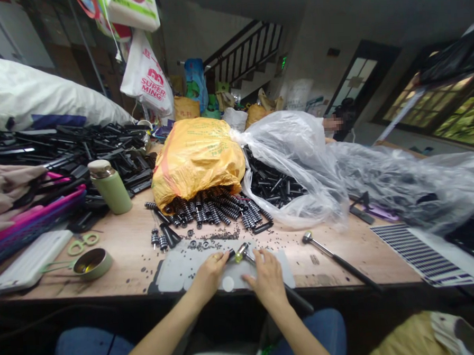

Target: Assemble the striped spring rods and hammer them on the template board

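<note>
My left hand is closed, with a short black cylindrical part pinched at its fingertips above a grey mat. My right hand is over the shaft of a hammer, its thumb and fingers apart. The hammer's head has a yellowish face and lies between my hands; its black handle sticks out past the table edge. Just beyond the mat, many black ridged rods spill from a yellow sack. Tiny dark pieces are scattered in front of them.
A second hammer lies at right. A clear plastic bag holds black parts. On the left are a green flask, a small pan, scissors and heaped black parts. A person is at the back right.
</note>
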Action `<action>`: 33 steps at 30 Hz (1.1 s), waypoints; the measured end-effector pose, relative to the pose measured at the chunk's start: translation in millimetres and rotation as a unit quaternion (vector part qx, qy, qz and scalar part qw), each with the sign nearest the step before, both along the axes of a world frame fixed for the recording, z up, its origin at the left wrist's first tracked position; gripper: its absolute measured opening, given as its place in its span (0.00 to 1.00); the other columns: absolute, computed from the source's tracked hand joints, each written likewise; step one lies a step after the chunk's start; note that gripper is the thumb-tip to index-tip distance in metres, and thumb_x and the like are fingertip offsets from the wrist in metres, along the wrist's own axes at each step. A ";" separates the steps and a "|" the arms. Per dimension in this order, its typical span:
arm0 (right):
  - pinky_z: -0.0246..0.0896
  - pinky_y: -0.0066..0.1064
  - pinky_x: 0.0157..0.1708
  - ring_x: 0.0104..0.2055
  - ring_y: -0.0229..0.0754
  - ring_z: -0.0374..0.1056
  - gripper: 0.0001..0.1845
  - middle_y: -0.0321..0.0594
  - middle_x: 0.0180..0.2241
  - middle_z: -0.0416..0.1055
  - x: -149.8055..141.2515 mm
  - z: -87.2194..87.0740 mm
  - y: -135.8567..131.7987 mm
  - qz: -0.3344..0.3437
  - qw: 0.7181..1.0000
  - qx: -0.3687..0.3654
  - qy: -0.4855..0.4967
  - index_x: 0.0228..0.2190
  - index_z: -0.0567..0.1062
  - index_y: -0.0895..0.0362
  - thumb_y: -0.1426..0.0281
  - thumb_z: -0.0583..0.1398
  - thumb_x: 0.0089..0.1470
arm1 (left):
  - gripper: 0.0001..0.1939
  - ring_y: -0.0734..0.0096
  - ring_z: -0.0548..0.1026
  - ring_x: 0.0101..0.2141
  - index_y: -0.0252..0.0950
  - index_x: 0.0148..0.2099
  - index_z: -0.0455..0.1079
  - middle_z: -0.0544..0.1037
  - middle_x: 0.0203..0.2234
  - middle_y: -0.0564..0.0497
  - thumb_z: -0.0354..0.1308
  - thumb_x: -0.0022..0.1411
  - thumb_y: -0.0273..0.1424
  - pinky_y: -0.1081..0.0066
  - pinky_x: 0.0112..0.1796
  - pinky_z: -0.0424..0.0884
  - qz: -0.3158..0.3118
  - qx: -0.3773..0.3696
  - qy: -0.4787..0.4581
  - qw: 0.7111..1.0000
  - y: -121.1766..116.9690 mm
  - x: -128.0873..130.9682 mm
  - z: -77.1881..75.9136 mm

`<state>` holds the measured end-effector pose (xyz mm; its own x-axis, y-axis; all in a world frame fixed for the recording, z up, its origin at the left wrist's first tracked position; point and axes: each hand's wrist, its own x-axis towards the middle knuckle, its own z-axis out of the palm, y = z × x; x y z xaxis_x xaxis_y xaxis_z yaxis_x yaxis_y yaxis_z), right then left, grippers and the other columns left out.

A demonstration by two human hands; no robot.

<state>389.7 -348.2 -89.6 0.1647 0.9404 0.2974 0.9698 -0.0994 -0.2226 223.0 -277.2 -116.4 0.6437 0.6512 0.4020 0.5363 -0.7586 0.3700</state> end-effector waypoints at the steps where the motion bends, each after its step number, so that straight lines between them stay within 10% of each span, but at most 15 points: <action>1: 0.58 0.42 0.42 0.45 0.53 0.62 0.15 0.50 0.41 0.68 10.2 3.4 -5.1 -0.038 0.999 -0.023 -0.028 0.38 0.70 0.57 0.68 0.61 0.45 | 0.21 0.66 0.71 0.41 0.31 0.52 0.64 0.74 0.42 0.42 0.44 0.58 0.18 0.65 0.41 0.67 -0.013 0.023 0.026 0.999 0.8 -3.4 1.7; 3: 0.59 0.36 0.35 0.37 0.49 0.66 0.05 0.47 0.32 0.70 24.8 11.4 -13.4 -0.069 0.994 -0.070 -0.044 0.29 0.70 0.57 0.69 0.56 0.52 | 0.20 0.65 0.71 0.41 0.33 0.51 0.65 0.74 0.42 0.43 0.44 0.58 0.18 0.63 0.40 0.65 -0.008 0.060 0.074 0.995 0.5 -8.4 7.1; 13: 0.48 0.27 0.21 0.22 0.42 0.68 0.18 0.39 0.19 0.69 -6.7 32.5 -22.4 -0.027 0.986 -0.146 0.075 0.28 0.66 0.56 0.65 0.41 0.61 | 0.22 0.61 0.68 0.46 0.39 0.52 0.64 0.74 0.44 0.47 0.43 0.59 0.20 0.57 0.45 0.57 0.077 0.102 0.151 0.980 -9.9 -4.2 15.7; 19: 0.51 0.25 0.22 0.22 0.38 0.66 0.23 0.39 0.21 0.69 -36.6 64.4 -18.2 0.056 0.984 -0.013 0.168 0.28 0.65 0.56 0.62 0.36 0.61 | 0.30 0.54 0.53 0.58 0.26 0.59 0.55 0.60 0.56 0.38 0.46 0.58 0.40 0.55 0.55 0.47 0.070 0.079 0.160 0.981 -31.2 8.0 4.7; 24: 0.52 0.29 0.22 0.24 0.43 0.69 0.19 0.44 0.24 0.74 -64.5 52.9 -11.9 0.124 0.981 -0.131 0.065 0.36 0.69 0.58 0.65 0.41 0.60 | 0.28 0.53 0.54 0.57 0.24 0.59 0.54 0.60 0.56 0.35 0.45 0.56 0.30 0.54 0.54 0.49 0.039 0.050 0.135 0.989 -30.6 7.2 -1.3; 33: 0.48 0.28 0.22 0.27 0.44 0.71 0.18 0.39 0.24 0.74 -13.4 46.6 0.3 -0.013 0.989 -0.146 0.026 0.29 0.67 0.54 0.63 0.41 0.61 | 0.13 0.64 0.70 0.37 0.36 0.46 0.67 0.73 0.33 0.46 0.47 0.59 0.30 0.68 0.37 0.66 0.009 -0.079 0.075 0.994 -4.5 5.4 38.9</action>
<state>376.3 -347.8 -43.0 0.1984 0.9801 0.0036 0.9540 -0.1923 -0.2299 228.4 -281.7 -77.5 0.6757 0.7110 0.1947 0.6078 -0.6867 0.3988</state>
